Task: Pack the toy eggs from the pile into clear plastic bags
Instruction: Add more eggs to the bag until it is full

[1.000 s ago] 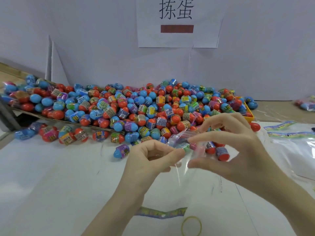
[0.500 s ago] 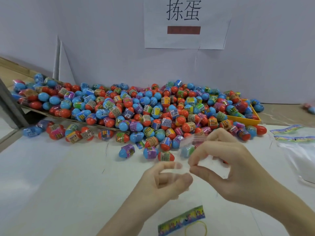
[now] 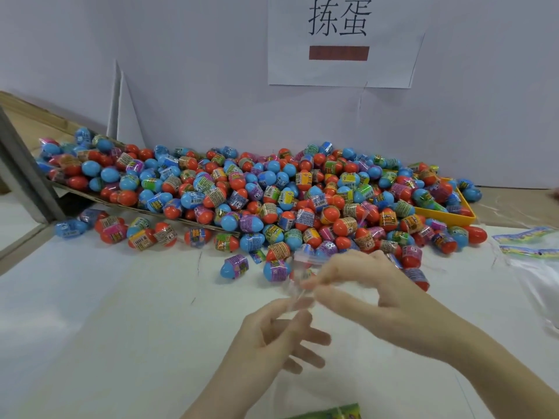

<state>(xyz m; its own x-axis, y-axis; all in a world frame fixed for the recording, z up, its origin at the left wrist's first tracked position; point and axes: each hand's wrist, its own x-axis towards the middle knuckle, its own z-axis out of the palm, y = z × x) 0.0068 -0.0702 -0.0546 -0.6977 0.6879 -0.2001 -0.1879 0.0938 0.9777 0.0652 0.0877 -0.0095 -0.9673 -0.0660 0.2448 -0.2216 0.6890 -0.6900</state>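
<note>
Both forearms reach in from the lower edge over the white table top [image 3: 90, 328], meeting just in front of the big heap of blue and red-orange plastic toy eggs [image 3: 257, 195]. The left hand [image 3: 272, 334] is turned palm-inward, thumb and forefinger raised and pinching the lower edge of a small clear plastic bag [image 3: 298, 282], while its other three fingers spread loosely to the right. The right hand [image 3: 372, 294] arches above it — wrist high, fingers curled down — and its fingertips [image 3: 311, 285] nip the same bag a little higher. The film is blurred, so whether the bag's mouth is parted cannot be told; the bag hangs between the two hands, just above the table and near the pile's front edge.

The heap spills off a tilted sheet of brown cardboard [image 3: 90, 195] on the left and reaches a yellow plastic tray [image 3: 465, 220] on the right. Two blue eggs with purple wrappers [image 3: 234, 266] lie apart at the front. A white paper sign with black characters [image 3: 338, 40] is stuck on the wall behind. More clear bags with coloured header strips [image 3: 526, 249] lie at the right edge.
</note>
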